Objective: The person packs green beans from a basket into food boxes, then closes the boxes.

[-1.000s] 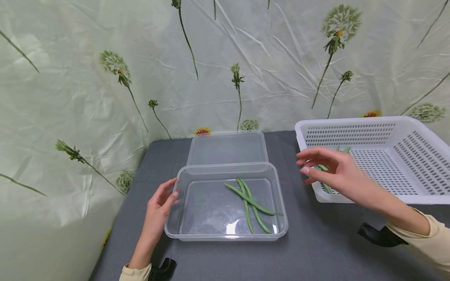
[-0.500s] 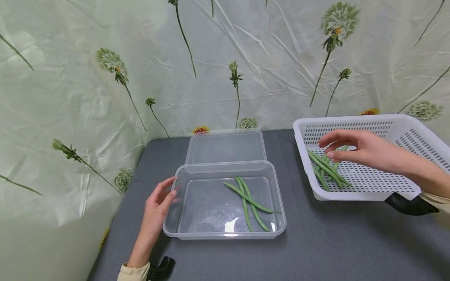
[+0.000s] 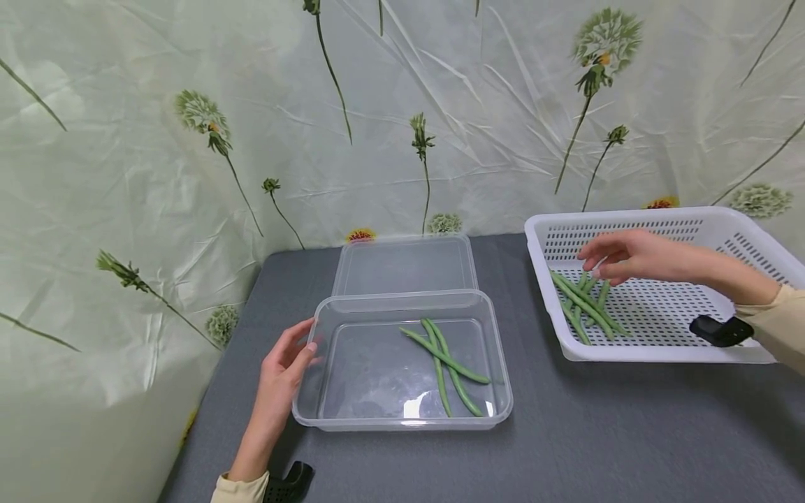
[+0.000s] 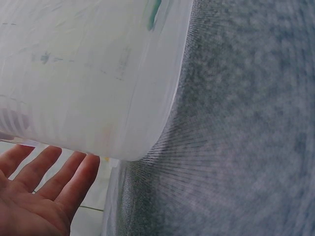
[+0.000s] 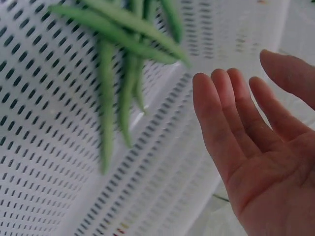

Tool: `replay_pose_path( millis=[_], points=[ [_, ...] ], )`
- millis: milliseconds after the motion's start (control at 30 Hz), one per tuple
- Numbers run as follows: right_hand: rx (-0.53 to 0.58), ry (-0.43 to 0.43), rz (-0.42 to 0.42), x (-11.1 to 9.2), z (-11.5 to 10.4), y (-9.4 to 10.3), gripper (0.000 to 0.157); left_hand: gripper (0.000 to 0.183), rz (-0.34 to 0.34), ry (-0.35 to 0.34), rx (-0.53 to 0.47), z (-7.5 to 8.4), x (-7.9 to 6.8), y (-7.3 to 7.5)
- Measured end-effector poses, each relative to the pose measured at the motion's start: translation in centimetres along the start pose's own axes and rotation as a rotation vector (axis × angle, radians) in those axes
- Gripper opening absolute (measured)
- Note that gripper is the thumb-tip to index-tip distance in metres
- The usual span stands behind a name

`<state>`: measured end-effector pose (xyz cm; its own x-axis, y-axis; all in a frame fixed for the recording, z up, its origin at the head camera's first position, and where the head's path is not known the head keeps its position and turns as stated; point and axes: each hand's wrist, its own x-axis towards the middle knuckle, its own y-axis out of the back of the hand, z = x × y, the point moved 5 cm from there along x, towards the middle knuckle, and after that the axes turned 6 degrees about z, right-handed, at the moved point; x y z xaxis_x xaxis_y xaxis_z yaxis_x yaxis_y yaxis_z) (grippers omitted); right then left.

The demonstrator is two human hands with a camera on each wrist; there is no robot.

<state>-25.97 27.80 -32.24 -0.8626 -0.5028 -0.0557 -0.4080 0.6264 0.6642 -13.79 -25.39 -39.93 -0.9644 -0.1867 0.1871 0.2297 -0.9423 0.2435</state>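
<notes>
Inside the clear plastic container (image 3: 402, 424), three green beans (image 3: 462, 363) lie crossed toward the right side. My left hand (image 3: 281, 374) touches the container's left wall. In the left wrist view its fingers (image 4: 81, 179) are fairly straight against the outside of that wall. Over the white perforated basket (image 3: 666, 355) hovers my right hand (image 3: 635, 255), with nothing in it. Several more green beans (image 3: 588, 307) lie in the basket's left part, just below the fingertips. The right wrist view shows the palm and loosely bent fingers apart from the beans (image 5: 106, 108).
A clear flat lid (image 3: 405, 265) lies behind the container. Dark grey cloth (image 3: 566, 433) covers the table. Behind it hangs a pale sheet (image 3: 377, 168) printed with flowers, close to the lid and the basket's back rim.
My right hand has moved right and farther back, from the basket's left edge to above the beans inside it. The left hand and container stay in place.
</notes>
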Motion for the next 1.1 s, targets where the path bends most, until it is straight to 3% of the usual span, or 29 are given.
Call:
replay_pose_path(
  millis=[167,533,1100],
  points=[
    [0.027,-0.12,-0.091,0.8,2.0,-0.6,0.041,0.04,-0.003,0.003,0.001,-0.1,0.1,0.0],
    [0.071,-0.222,-0.164,1.9,5.2,-2.4,0.049,0.04,-0.01,0.01,-0.002,0.0,0.1,-0.3],
    [0.151,-0.255,-0.156,1.9,5.8,-2.9,0.058,0.039,-0.003,0.021,0.008,0.3,0.0,0.1]
  ],
)
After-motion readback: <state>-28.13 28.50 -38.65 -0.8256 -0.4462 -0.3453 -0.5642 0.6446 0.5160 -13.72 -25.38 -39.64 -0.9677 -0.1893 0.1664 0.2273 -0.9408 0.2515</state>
